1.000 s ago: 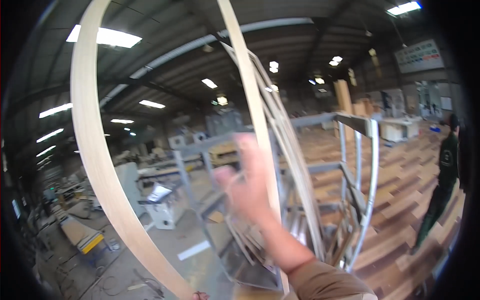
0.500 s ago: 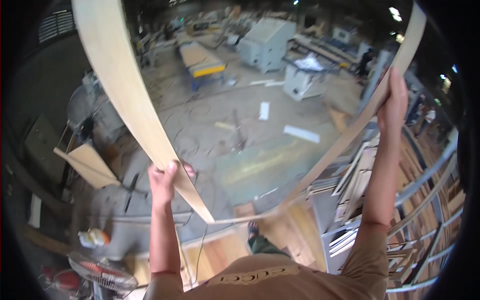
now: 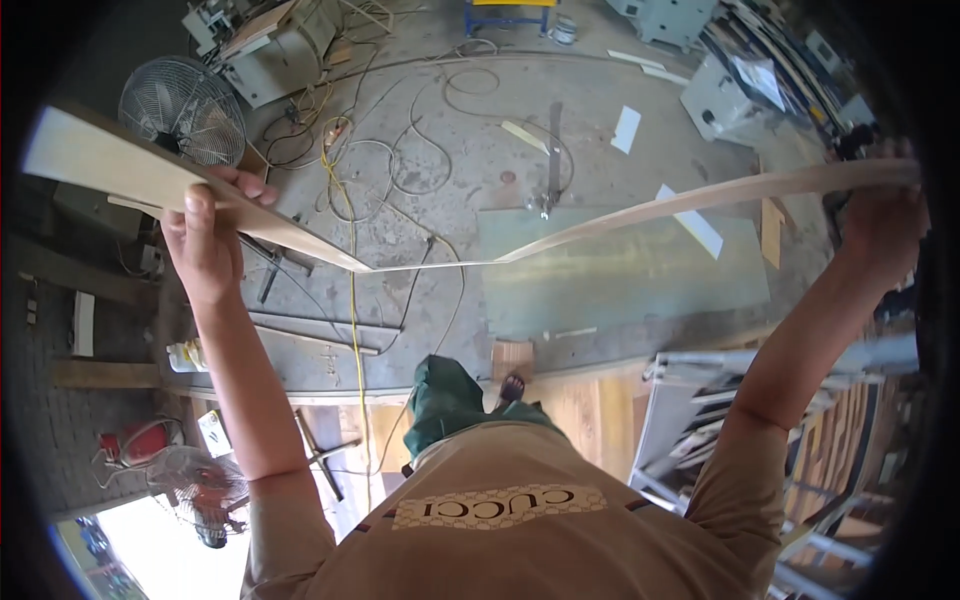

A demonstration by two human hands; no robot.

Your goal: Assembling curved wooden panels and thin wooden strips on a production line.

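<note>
I hold a U-shaped frame of pale wooden boards out in front of me with both hands. At the left, my left hand (image 3: 205, 240) is closed around its left board (image 3: 110, 160), thumb on the near face and fingertips showing past the far edge. My right hand (image 3: 885, 230) grips the right board (image 3: 740, 188) near the picture's dim right rim; its fingers are partly hidden. A thin crosspiece (image 3: 430, 265) joins the two boards at the middle, where no hand touches it.
A greenish sheet (image 3: 630, 290) lies on the concrete floor ahead. Cables, including a yellow cord (image 3: 354, 330), trail across the floor at left. A large fan (image 3: 182, 110) stands at far left, a smaller fan (image 3: 200, 485) near left. A metal rack (image 3: 690, 400) with wood strips is at right.
My view has shifted downward and toward the left. The frame's two boards, steeply upright before, now reach out sideways to left and right. Both hands keep their hold.
</note>
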